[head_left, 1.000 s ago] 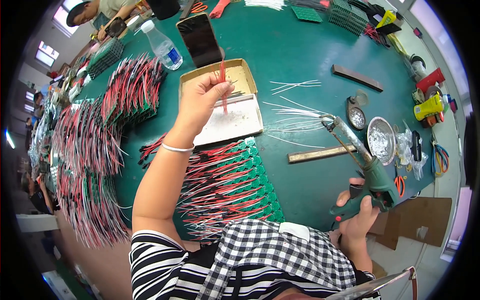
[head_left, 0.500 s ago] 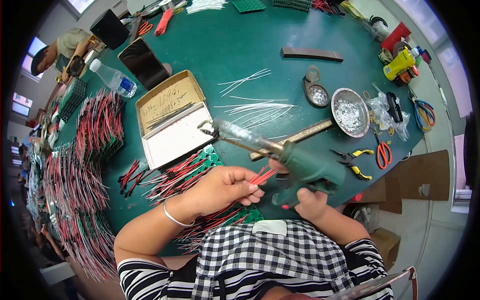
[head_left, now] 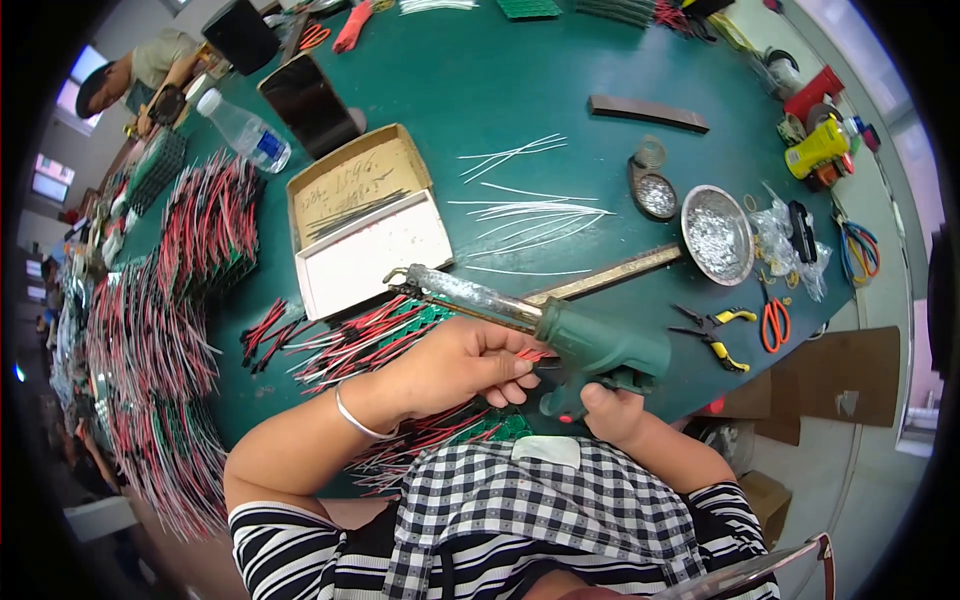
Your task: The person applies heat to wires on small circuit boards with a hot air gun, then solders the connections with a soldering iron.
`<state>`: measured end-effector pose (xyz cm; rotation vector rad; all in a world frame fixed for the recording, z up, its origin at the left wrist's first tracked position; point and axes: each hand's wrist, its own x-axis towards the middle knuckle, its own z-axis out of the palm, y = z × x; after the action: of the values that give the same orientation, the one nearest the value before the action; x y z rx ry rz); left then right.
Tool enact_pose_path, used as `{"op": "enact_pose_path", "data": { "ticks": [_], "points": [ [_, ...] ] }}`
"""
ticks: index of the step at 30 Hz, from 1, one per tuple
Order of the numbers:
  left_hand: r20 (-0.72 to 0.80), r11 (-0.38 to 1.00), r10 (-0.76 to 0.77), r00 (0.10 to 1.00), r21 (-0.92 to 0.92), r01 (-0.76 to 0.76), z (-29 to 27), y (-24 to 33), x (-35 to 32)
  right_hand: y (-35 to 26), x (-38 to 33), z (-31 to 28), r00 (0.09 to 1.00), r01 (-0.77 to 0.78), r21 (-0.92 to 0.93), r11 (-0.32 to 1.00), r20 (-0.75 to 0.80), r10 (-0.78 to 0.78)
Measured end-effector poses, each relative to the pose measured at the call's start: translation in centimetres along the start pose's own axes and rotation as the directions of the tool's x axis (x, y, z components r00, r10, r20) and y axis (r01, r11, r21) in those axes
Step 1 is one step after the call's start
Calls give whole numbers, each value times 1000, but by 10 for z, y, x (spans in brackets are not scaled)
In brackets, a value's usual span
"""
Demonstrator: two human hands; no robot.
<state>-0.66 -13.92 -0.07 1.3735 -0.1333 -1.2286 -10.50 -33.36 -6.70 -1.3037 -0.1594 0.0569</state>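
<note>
My right hand (head_left: pixel 612 412) is wrapped round the grip of a green heat gun (head_left: pixel 605 335). Its long metal barrel points left, with a hooked end over the near edge of a shallow open box (head_left: pixel 375 262). Just left of the gun's body, my left hand (head_left: pixel 465 370) pinches a few thin red wires (head_left: pixel 533 354) between thumb and fingers; the barrel passes just above the hand. Beneath that hand and forearm lie red, white and black wires (head_left: pixel 370 343) on green honeycomb-like trays (head_left: pixel 505 424), partly covered by my arm.
Large stacks of red and white wires (head_left: pixel 150 350) line the left side. Loose white wires (head_left: pixel 540 212) lie ahead, near a metal bowl (head_left: pixel 717 235) of silvery bits. Yellow-handled pliers (head_left: pixel 722 340) and orange scissors (head_left: pixel 774 322) rest at right. A person (head_left: pixel 150 75) sits far left.
The heat gun has come nearer to me and left relative to the table, and is no longer blurred. Less of the red wires shows at my left fingers. The whole view has shifted slightly.
</note>
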Motion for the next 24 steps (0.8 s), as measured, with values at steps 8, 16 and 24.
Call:
{"op": "enact_pose_path", "data": {
  "ticks": [8, 16, 24],
  "points": [
    [-101, 146, 754, 649, 989, -15, -34, 1, -41, -38, 19, -8, 993, 94, -42, 995, -66, -97],
    [-205, 163, 846, 492, 978, 127, -66, -31, -34, -81, 45, -58, 901, 408, -793, 452, 428, -61],
    [-166, 41, 903, 396, 952, 305, -72, -49, -23, -90, 73, -40, 820, 459, -792, 404, 552, 151]
  ]
}}
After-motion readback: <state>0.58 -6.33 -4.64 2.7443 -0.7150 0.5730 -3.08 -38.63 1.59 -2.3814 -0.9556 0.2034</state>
